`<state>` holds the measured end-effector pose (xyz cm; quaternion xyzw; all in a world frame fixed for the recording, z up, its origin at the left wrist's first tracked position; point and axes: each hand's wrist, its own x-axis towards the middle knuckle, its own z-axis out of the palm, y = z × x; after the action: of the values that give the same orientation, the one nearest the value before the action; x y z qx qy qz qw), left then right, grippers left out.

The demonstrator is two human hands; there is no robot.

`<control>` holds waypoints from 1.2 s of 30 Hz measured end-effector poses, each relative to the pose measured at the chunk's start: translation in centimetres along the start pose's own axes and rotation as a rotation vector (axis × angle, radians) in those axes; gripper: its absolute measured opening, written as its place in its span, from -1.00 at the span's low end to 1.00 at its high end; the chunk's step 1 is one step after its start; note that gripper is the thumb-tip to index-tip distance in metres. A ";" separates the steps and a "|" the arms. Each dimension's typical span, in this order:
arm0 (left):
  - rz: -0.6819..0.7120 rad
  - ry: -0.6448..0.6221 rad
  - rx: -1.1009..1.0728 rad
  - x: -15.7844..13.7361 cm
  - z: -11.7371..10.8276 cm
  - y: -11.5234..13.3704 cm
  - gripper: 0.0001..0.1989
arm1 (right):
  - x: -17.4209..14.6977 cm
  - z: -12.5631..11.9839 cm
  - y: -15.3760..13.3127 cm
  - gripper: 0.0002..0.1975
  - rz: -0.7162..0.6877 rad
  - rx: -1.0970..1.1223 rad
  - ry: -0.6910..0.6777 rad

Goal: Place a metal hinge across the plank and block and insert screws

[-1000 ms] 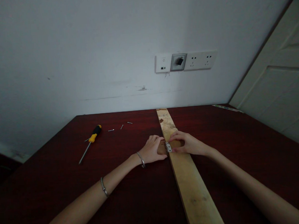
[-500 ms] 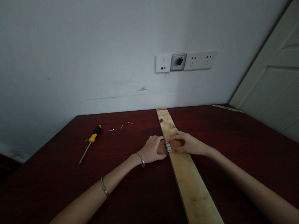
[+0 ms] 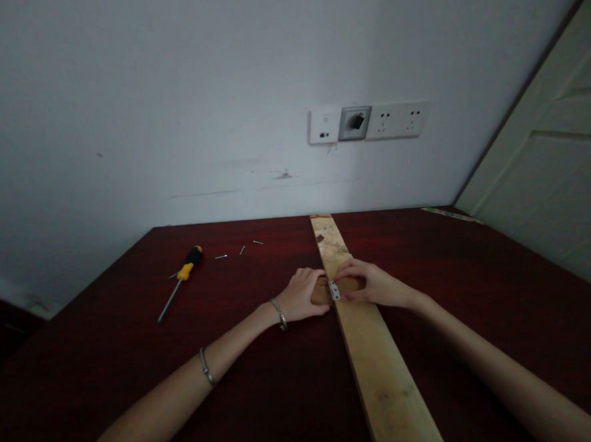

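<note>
A long pale wooden plank (image 3: 385,369) lies lengthwise on the dark red tabletop. At its left edge sits a small silver hinge (image 3: 334,290) with screw holes. My left hand (image 3: 300,297) is left of the plank, thumb and fingers curved around a brown piece of wood (image 3: 320,291) beside the hinge; how far that piece extends is hidden. Over the plank, my right hand (image 3: 372,284) pinches toward the hinge, with thumb and fingertips at its ends. Both hands are close together, one on each side of the hinge.
A yellow-and-black screwdriver (image 3: 187,265) rests at the left, with several small screws (image 3: 242,249) around it. Behind the table (image 3: 265,383) is a white wall with sockets (image 3: 397,121). A thin strip (image 3: 450,214) lies at the far right edge, near a white door (image 3: 557,171).
The view has shifted very slightly. Both hands, the hinge and the plank keep the same positions relative to each other.
</note>
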<state>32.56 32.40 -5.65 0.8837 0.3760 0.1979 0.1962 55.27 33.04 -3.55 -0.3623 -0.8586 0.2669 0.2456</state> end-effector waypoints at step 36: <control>-0.183 0.278 -0.198 0.6 -2.0 -4.7 -0.71 | -1.2 -0.6 5.7 -0.70 0.375 0.080 0.603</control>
<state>29.19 36.22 -6.16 0.7863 0.4570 0.3357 0.2455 59.17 35.69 -7.06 -0.5663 -0.6549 0.2216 0.4487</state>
